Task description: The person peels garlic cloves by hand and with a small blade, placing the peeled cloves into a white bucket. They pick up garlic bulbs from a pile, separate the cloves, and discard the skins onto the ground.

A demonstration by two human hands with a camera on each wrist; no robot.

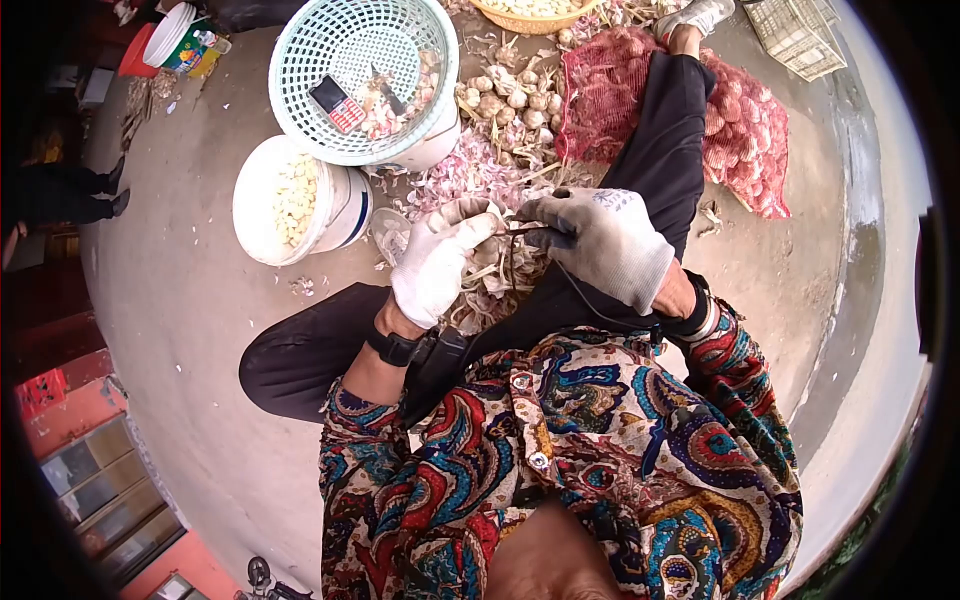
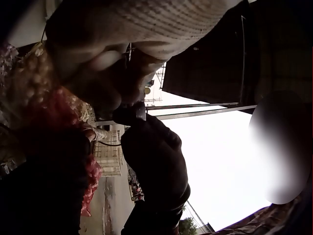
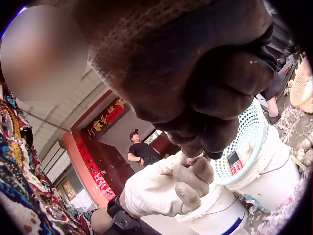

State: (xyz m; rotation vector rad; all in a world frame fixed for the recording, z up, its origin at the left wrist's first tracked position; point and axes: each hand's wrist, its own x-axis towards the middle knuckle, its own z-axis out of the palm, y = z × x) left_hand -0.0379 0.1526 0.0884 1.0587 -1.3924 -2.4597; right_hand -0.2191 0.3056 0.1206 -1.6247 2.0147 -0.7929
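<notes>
In the head view my gloved left hand [image 1: 437,255] and gloved right hand [image 1: 605,240] meet above a heap of garlic skins [image 1: 490,285]. The left fingers curl around a pale, smooth piece that looks like a garlic clove [image 2: 106,59], mostly hidden by the glove. The right hand's dark-coated fingers curl in against the left fingertips and pinch a small dark thing [image 2: 139,113], whose kind I cannot tell. A thin dark cord [image 1: 585,300] loops below the right hand. Both sets of fingertips come together in the right wrist view.
Left of the hands stands a white bucket [image 1: 335,205] with peeled cloves. Behind it, a pale green basket [image 1: 448,60] holds a phone [image 1: 337,103] and garlic bits. Garlic bulbs [image 1: 515,98] and red mesh sacks [image 1: 745,140] lie ahead. A person [image 3: 142,149] stands in the background.
</notes>
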